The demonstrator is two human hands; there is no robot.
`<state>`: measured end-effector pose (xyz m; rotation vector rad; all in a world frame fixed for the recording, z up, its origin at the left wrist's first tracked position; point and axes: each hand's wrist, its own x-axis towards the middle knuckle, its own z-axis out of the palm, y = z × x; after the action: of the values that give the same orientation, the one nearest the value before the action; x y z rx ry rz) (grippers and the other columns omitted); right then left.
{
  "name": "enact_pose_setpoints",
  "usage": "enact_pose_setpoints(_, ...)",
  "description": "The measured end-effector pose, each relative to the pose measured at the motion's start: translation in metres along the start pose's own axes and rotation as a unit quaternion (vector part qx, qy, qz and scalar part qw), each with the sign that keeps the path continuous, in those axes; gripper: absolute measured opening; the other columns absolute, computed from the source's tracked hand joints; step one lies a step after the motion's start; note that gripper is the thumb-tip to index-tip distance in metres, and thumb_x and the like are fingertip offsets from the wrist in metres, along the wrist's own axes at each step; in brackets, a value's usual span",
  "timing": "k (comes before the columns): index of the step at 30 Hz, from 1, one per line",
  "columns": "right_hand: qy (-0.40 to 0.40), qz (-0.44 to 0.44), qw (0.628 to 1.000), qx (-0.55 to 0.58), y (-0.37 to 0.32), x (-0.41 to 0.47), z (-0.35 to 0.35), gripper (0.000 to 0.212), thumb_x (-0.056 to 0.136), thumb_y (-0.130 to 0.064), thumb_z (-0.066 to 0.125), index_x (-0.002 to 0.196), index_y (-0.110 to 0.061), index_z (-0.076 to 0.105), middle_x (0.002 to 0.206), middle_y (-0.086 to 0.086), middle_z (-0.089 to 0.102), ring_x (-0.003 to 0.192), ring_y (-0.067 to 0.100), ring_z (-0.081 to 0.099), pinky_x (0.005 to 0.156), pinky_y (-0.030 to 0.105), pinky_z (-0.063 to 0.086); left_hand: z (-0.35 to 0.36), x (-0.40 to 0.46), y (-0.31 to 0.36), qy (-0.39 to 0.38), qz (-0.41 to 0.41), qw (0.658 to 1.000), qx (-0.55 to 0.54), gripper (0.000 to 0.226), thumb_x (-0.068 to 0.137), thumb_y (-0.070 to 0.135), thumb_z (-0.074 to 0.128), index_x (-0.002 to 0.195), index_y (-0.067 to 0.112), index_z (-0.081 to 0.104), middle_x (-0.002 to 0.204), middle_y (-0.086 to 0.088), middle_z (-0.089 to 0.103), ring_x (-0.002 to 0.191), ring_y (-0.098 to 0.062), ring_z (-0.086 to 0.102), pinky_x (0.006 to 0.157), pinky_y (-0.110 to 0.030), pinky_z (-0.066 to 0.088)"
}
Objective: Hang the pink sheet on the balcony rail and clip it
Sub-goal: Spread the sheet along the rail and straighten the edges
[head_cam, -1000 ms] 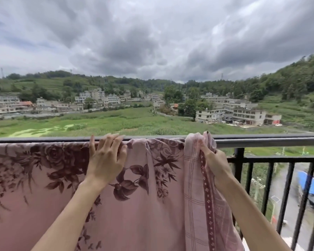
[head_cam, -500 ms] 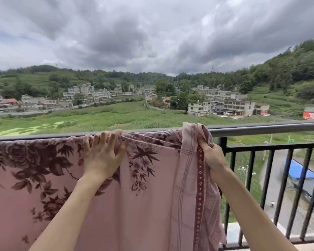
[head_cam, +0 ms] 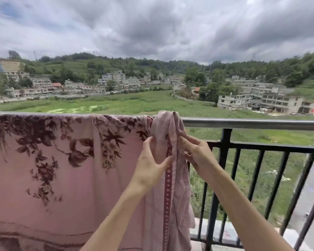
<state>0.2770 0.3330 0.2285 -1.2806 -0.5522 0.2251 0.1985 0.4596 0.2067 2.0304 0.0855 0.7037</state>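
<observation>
The pink sheet (head_cam: 65, 178), printed with dark red flowers, hangs over the metal balcony rail (head_cam: 252, 124) and covers its left part. Its right edge, with a checked border and a dark red patterned stripe, is bunched up just under the rail. My left hand (head_cam: 150, 165) pinches that bunched edge from the left, thumb and fingers curled into the folds. My right hand (head_cam: 198, 153) grips the same edge from the right, just below the rail. No clip is in view.
Black vertical bars (head_cam: 223, 178) and a lower black crossbar (head_cam: 279, 146) fill the railing on the right, bare of cloth. Beyond lie a green field, houses and a road far below. The balcony's concrete ledge (head_cam: 230, 232) shows at the bars' feet.
My left hand left the top of the rail and came right and down onto the bunched edge next to my right hand. The view swung left, and the edge is gathered tighter.
</observation>
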Motion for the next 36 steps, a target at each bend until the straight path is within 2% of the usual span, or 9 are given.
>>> enact_pose_setpoints(3,0.022,0.02,0.999,0.02,-0.004,-0.001,-0.011,0.014,0.088,-0.012,0.059,0.096,-0.015,0.07,0.083,-0.001,0.074,0.073,0.01,0.069,0.063,0.022,0.056,-0.007,0.005,0.001,0.04,-0.052,0.996,-0.058,0.044,0.083,0.025,0.066,0.12,0.02,0.044,0.101,0.009,0.061,0.088,0.003,0.059,0.068,-0.003,0.045)
enact_pose_setpoints(7,0.065,0.033,0.995,0.073,-0.021,0.007,-0.038,0.012,0.088,-0.016,0.06,0.088,-0.009,0.07,0.069,0.003,0.072,0.058,0.014,0.067,0.056,0.026,0.057,-0.036,0.011,-0.007,0.084,-0.053,0.993,-0.065,0.021,0.086,0.025,0.062,0.106,0.019,0.059,0.096,0.0,0.067,0.094,-0.015,0.063,0.08,-0.023,0.049)
enact_pose_setpoints(10,0.068,0.094,0.987,0.109,-0.024,0.018,-0.049,0.033,0.091,-0.036,0.054,0.083,-0.007,0.067,0.065,0.002,0.067,0.056,0.015,0.062,0.056,0.029,0.051,-0.046,0.015,-0.007,0.082,-0.051,0.993,-0.074,0.015,0.086,0.024,0.062,0.101,0.023,0.061,0.096,0.0,0.068,0.095,-0.015,0.063,0.088,-0.029,0.048)
enact_pose_setpoints(16,-0.072,0.204,0.976,-0.001,-0.021,0.021,-0.044,0.039,0.072,-0.045,0.065,0.085,-0.009,0.068,0.076,0.005,0.069,0.066,0.019,0.065,0.065,0.033,0.052,-0.038,0.012,0.008,-0.01,0.028,0.999,0.022,0.015,0.087,0.034,0.057,0.097,0.024,0.061,0.084,0.005,0.064,0.074,0.0,0.059,0.065,-0.008,0.043)
enact_pose_setpoints(20,-0.01,0.142,0.985,0.095,-0.041,0.028,-0.038,0.019,0.086,-0.024,0.059,0.081,-0.01,0.071,0.067,0.003,0.072,0.058,0.015,0.068,0.055,0.027,0.055,-0.029,0.032,0.017,0.091,0.144,0.961,0.218,0.021,0.092,0.031,0.051,0.106,0.018,0.06,0.112,0.005,0.052,0.109,-0.011,0.044,0.096,-0.025,0.035)
enact_pose_setpoints(23,0.092,0.072,0.989,0.087,-0.054,0.036,-0.046,0.013,0.085,-0.017,0.064,0.085,-0.006,0.071,0.065,0.004,0.072,0.059,0.017,0.068,0.065,0.032,0.057,-0.02,0.055,0.031,0.071,0.176,0.933,0.306,0.043,0.095,0.042,0.038,0.133,0.022,0.043,0.14,0.003,0.038,0.135,-0.015,0.024,0.113,-0.043,0.015)
enact_pose_setpoints(26,0.15,0.034,0.983,0.102,-0.066,0.035,-0.072,0.017,0.086,-0.017,0.063,0.093,-0.002,0.069,0.075,0.008,0.072,0.066,0.021,0.068,0.073,0.036,0.057,0.001,0.069,0.041,-0.005,0.164,0.914,0.372,0.048,0.095,0.048,0.028,0.138,0.026,0.033,0.148,0.005,0.029,0.142,-0.016,0.007,0.113,-0.052,-0.003)
enact_pose_setpoints(29,0.185,0.018,0.975,0.121,-0.073,0.027,-0.109,0.017,0.087,-0.017,0.062,0.094,-0.004,0.069,0.083,0.01,0.07,0.074,0.025,0.065,0.081,0.042,0.055,0.031,0.068,0.049,-0.023,0.152,0.913,0.379,0.046,0.095,0.048,0.028,0.137,0.03,0.031,0.149,0.002,0.025,0.142,-0.017,0.007,0.111,-0.059,-0.005)
enact_pose_setpoints(36,0.169,-0.007,0.981,0.09,-0.097,0.003,-0.198,0.012,0.084,-0.023,0.065,0.076,-0.014,0.07,0.066,0.001,0.071,0.062,0.016,0.065,0.063,0.032,0.053,0.107,0.062,0.084,-0.006,0.155,0.905,0.395,0.049,0.095,0.047,0.029,0.14,0.029,0.028,0.148,0.005,0.027,0.141,-0.018,0.012,0.108,-0.062,-0.007)
